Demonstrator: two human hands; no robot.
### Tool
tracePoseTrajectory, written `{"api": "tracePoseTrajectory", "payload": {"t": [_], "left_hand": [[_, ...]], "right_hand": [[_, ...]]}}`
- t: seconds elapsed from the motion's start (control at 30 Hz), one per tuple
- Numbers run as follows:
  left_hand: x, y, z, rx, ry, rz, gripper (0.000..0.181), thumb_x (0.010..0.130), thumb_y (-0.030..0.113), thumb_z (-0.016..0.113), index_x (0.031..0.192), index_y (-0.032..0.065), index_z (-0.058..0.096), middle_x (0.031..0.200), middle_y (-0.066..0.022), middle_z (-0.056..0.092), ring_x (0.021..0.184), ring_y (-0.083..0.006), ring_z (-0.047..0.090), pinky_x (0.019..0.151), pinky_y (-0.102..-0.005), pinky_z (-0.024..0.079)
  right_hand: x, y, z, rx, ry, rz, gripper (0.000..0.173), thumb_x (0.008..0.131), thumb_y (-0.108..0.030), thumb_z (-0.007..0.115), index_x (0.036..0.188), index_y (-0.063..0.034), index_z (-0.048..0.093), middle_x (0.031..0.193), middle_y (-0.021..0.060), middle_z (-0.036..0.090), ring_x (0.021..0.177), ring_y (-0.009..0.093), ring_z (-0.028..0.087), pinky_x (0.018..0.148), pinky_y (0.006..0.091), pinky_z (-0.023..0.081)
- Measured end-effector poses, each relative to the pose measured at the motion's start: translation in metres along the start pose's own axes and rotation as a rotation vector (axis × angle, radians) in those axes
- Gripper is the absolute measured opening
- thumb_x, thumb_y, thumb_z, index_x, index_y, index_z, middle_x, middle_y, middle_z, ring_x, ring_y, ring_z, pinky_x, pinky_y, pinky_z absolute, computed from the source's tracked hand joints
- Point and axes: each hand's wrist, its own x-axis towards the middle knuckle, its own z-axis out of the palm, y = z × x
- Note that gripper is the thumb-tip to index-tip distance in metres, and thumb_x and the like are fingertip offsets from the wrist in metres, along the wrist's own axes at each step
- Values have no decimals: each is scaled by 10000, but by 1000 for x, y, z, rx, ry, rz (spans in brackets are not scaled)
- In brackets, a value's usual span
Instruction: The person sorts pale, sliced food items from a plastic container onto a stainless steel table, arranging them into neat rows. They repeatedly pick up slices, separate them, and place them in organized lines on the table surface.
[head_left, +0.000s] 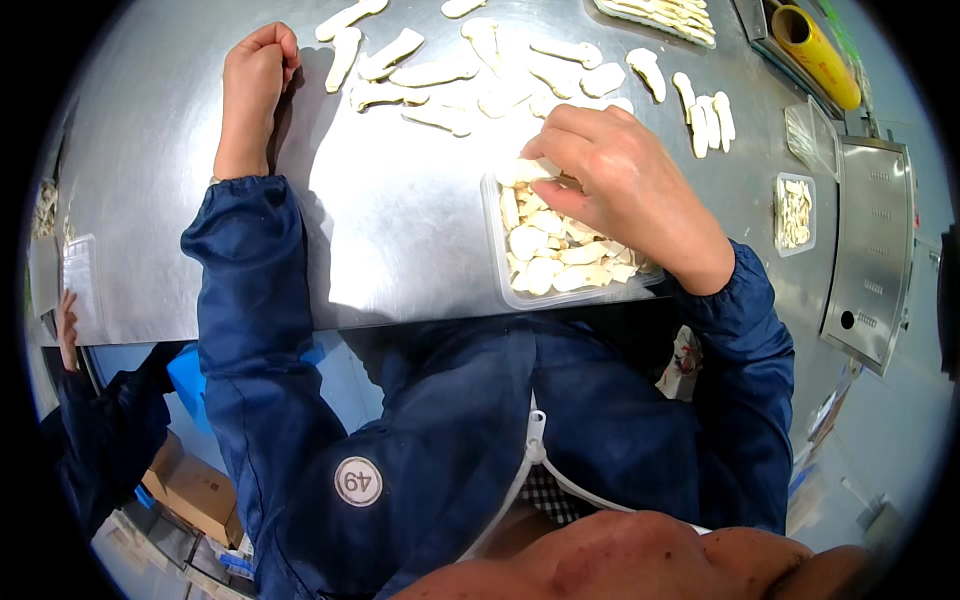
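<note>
My right hand (619, 176) is over a clear plastic tub (493, 232) at the table's near edge, its thumb and fingers closed around a pale mushroom piece (531, 171). Cut mushroom pieces (559, 255) fill the tub. To the left, my left hand (259, 75) rests on the steel table as a loose fist, with nothing seen in it; its palm is hidden. Between and beyond my hands, several whole king oyster mushrooms (435, 73) lie scattered, some washed out by glare. A small row of slim mushrooms (709, 122) lies to the right.
A tray of lined-up mushrooms (660, 19) stands at the far side. On the right are a smaller filled tub (795, 214), empty clear containers (812, 139), a yellow film roll (817, 56) and a steel appliance (868, 255). Another person's hand (67, 326) is at far left beside clear plastic (80, 281).
</note>
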Motion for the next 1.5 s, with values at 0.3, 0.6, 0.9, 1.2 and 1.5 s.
{"api": "tracePoseTrajectory", "payload": {"t": [0.3,0.6,0.9,1.2,1.5], "left_hand": [[4,-5,-2,-9,-2,-7,233,817,-38,402,717,105,556,670,26,523,591,-57,400,527,-223,287],[0,1,-2,25,8,-13,232,814,-48,402,707,100,546,671,24,518,598,-63,404,527,-227,288],[0,-1,-6,2,16,22,226,810,-36,400,706,93,554,673,22,521,600,-63,413,530,-228,294],[5,-9,-8,-1,-24,21,223,823,-35,402,720,91,555,672,24,517,595,-61,410,527,-223,290],[5,-9,-9,12,-21,27,227,801,-33,400,709,79,575,660,14,532,588,-63,420,528,-230,296]], "right_hand": [[-1,1,1,1,0,-6,220,726,-74,821,896,-11,697,838,102,638,789,279,655,697,387,506],[-8,1,-17,5,-3,34,234,737,-81,815,934,-17,705,868,110,662,797,294,665,696,383,518],[-6,-2,-8,67,19,25,224,768,-104,816,941,-6,713,849,115,668,768,290,661,720,378,522],[5,1,0,52,-82,37,203,735,-85,836,884,17,744,822,134,686,766,289,685,702,372,548],[7,-1,1,35,-70,9,196,708,-84,841,833,13,726,789,133,668,761,301,685,694,385,548]]}}
